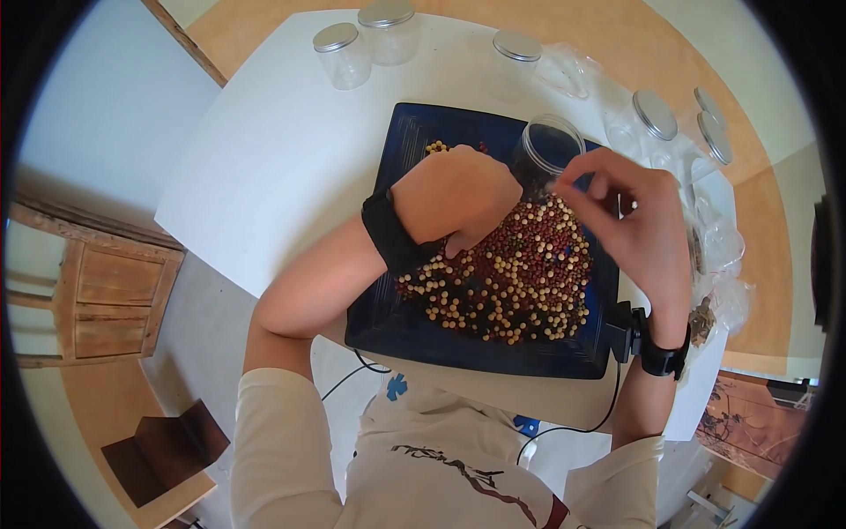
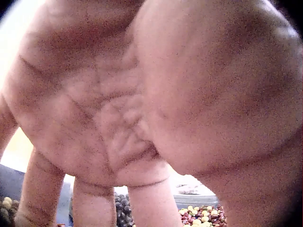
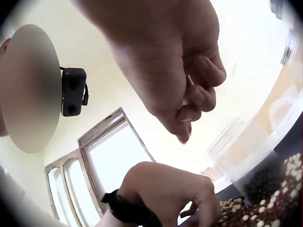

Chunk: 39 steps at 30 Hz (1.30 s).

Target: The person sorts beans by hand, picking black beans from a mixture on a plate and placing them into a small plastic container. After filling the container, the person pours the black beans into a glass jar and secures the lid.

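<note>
My left hand is low over mixed red, cream and dark beans on a blue square tray. In the left wrist view its fingers point down toward the beans, tips out of frame. My right hand hovers beside an uncovered clear jar on the tray. In the right wrist view its thumb and forefinger tips meet, the other fingers curl inward, and no object shows between them. Black beans fill the jar's lower part. I cannot tell whether the left fingertips pinch a bean.
Silver-lidded clear jars stand along the white table's back edge. More lidded jars and crumpled plastic bags lie to the right. A black cable runs from the right wristband across my lap.
</note>
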Tool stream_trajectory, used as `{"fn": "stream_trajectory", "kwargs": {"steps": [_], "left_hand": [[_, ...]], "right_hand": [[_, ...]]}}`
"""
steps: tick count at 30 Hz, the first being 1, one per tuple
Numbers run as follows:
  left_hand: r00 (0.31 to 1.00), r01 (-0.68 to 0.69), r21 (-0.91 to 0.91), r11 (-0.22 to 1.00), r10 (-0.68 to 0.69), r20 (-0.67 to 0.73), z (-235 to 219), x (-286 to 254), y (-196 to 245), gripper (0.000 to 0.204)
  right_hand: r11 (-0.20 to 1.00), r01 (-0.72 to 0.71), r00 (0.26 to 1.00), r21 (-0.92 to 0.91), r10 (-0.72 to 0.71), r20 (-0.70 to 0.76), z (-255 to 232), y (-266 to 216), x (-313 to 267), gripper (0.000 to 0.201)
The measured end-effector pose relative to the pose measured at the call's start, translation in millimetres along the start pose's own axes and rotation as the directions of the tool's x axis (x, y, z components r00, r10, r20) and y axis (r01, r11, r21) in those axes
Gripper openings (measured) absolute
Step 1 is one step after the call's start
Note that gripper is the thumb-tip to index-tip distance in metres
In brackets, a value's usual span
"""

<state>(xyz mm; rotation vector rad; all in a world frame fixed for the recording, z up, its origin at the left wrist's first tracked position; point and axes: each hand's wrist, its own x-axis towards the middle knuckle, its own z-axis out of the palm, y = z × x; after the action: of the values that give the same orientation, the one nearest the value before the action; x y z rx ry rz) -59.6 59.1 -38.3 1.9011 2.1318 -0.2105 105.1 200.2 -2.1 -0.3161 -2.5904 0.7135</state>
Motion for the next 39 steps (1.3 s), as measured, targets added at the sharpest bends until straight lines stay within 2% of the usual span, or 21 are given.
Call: {"fn": "stream_trajectory", "kwargs": {"steps": [2,3,5,6,8,9,12,14,18,20,25,27,29,30,32,37,39], "left_hand": [[0.998,0.063,-0.057,0.996,-0.062,0.025,-4.9,-2.5,0.9,0.026],[0.998,0.063,-0.057,0.996,-0.062,0.025,-3.9,-2.9,0.4,0.026],[0.996,0.040,-0.083,0.996,-0.046,-0.074,-0.5,-5.2,-0.8,0.027],[0.996,0.040,-0.084,0.996,-0.046,-0.071,0.0,-6.9,-1.0,0.027],[0.988,0.019,-0.085,0.996,-0.031,-0.151,0.4,-9.7,-1.1,0.027],[0.988,0.020,-0.087,0.996,-0.033,-0.150,3.6,-8.9,-2.0,0.027],[0.973,-0.020,-0.067,0.998,0.005,-0.229,11.1,-8.5,-5.7,0.026],[0.967,-0.078,-0.041,0.996,0.065,-0.246,8.2,-10.6,-6.5,0.027],[0.962,-0.095,-0.062,0.994,0.076,-0.261,6.1,-10.8,-6.3,0.029],[0.988,-0.020,-0.092,0.996,0.006,-0.153,-1.5,-12.9,-3.2,0.033],[0.975,-0.023,-0.052,0.998,0.010,-0.222,8.6,-12.7,-9.6,0.027],[0.973,-0.020,-0.052,0.998,0.008,-0.229,8.0,-12.8,-15.0,0.023],[0.968,-0.122,-0.248,0.961,0.061,-0.242,-1.0,-13.6,-22.8,0.015],[0.969,-0.125,-0.245,0.961,0.065,-0.240,-7.4,-13.4,-26.1,0.015],[0.995,-0.088,-0.382,0.920,0.067,-0.070,-26.4,-15.5,-28.2,0.014],[0.992,-0.075,-0.387,0.919,0.108,0.063,-37.0,-11.1,-32.9,0.017],[0.987,-0.069,-0.378,0.923,0.118,0.108,-37.1,-9.2,-35.5,0.019]], "right_hand": [[0.985,0.027,0.969,0.170,-0.068,0.239,-1.0,-9.7,-4.0,0.013],[0.985,0.026,0.969,0.170,-0.067,0.238,2.9,-8.8,-5.3,0.013],[0.965,0.112,0.876,0.238,-0.208,0.434,18.2,-2.9,-10.2,0.009],[0.965,0.110,0.876,0.240,-0.208,0.435,24.8,-2.0,-12.4,0.009],[0.957,0.220,0.788,0.187,-0.287,0.545,37.7,0.4,-17.1,0.011],[0.954,0.216,0.776,0.207,-0.297,0.556,44.7,5.3,-20.3,0.013],[0.969,0.221,0.749,0.113,-0.242,0.617,48.8,-2.5,-22.8,0.014],[0.966,0.232,0.752,0.110,-0.250,0.610,54.4,-3.5,-24.8,0.013],[0.971,0.231,0.752,0.065,-0.221,0.621,62.4,-6.3,-28.0,0.011],[0.971,0.236,0.754,0.051,-0.216,0.621,63.5,-5.4,-28.5,0.011],[0.967,0.254,0.744,0.031,-0.216,0.633,64.5,-2.9,-28.7,0.010],[0.964,0.245,0.734,0.104,-0.255,0.629,64.0,2.1,-28.4,0.010],[0.968,0.221,0.738,0.121,-0.247,0.628,56.3,1.6,-25.8,0.010],[0.970,0.198,0.739,0.138,-0.240,0.629,51.8,1.2,-24.3,0.011],[0.973,0.174,0.744,0.150,-0.230,0.628,46.2,2.7,-22.1,0.012],[0.978,0.164,0.756,0.126,-0.207,0.621,31.5,4.3,-16.7,0.013],[0.977,0.128,0.775,0.170,-0.206,0.598,26.7,7.4,-15.4,0.012]]}}
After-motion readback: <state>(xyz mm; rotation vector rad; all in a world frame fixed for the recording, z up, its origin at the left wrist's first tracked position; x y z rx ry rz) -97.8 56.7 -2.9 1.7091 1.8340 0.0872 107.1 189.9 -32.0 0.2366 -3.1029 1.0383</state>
